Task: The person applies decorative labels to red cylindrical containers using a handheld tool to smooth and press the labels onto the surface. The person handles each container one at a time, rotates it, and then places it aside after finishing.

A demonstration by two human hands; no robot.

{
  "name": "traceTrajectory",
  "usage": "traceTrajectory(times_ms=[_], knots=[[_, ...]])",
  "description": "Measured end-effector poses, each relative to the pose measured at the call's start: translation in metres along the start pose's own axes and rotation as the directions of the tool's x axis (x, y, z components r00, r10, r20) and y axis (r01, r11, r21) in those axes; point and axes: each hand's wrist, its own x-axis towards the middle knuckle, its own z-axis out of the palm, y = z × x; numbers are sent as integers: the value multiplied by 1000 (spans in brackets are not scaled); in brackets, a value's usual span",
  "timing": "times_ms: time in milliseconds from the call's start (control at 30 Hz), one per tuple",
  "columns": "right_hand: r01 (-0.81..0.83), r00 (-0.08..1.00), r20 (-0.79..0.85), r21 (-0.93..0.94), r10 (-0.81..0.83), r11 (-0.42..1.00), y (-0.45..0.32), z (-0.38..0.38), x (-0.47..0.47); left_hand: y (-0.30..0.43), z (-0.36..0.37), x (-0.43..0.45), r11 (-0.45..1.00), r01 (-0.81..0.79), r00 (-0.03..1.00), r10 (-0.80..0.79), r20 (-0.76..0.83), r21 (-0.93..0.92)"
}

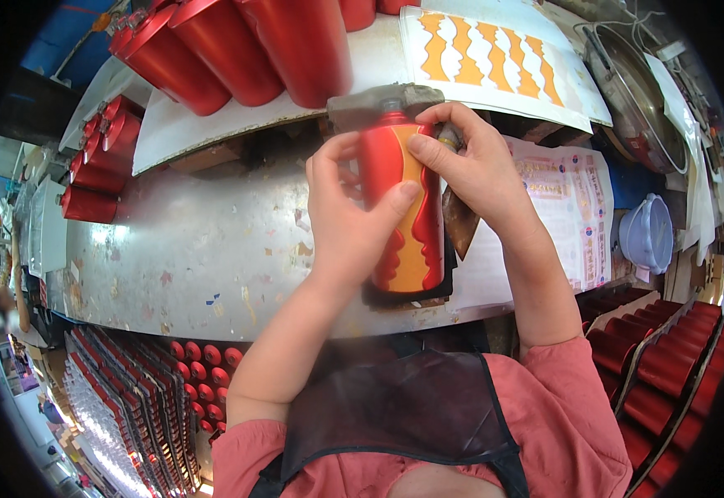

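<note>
A glossy red bottle (434,264) with a clear neck stands upright before me on a dark pad (377,300). Down its front runs an orange wavy-edged sticker (408,255), flat against the red surface as far as I can see. My left hand (352,205) grips the bottle's left side, its thumb lying on the sticker's middle. At the bottle's right shoulder is my right hand (480,162), thumb on the sticker's top end and index finger curled near the neck. Its other fingers are partly hidden.
Tall red bottles (299,50) crowd a raised white board, beside a sheet of orange stickers (492,56). A grey cloth (421,94) lies behind my hands; a brown pointed blade (461,215) and printed sheets (555,205) are at right. Racks of red bottles (667,361) flank me.
</note>
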Motion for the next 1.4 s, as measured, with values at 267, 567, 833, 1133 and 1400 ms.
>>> traceTrajectory(times_ms=[267, 567, 833, 1133, 1400], knots=[[-306, 936, 44, 587, 348, 750, -13, -24, 14, -2, 0, 0, 1000, -6, 1000, 6, -2, 0], [426, 876, -90, -318, -474, 847, -7, -24, 5, -9, 0, -2, 997, -71, 997, 72, -13, 43], [902, 432, 285, -159, -856, 402, -38, 7, -81, -14, -11, -4, 992, -50, 999, 48, -19, -114], [808, 570, 394, -429, -721, 404, -48, 2, -76, -13, -21, -16, 977, -74, 995, 86, 54, -199], [619, 751, 183, -531, -634, 579, -48, -13, -86, -23, -24, -42, 987, -72, 994, 83, 70, -142]])
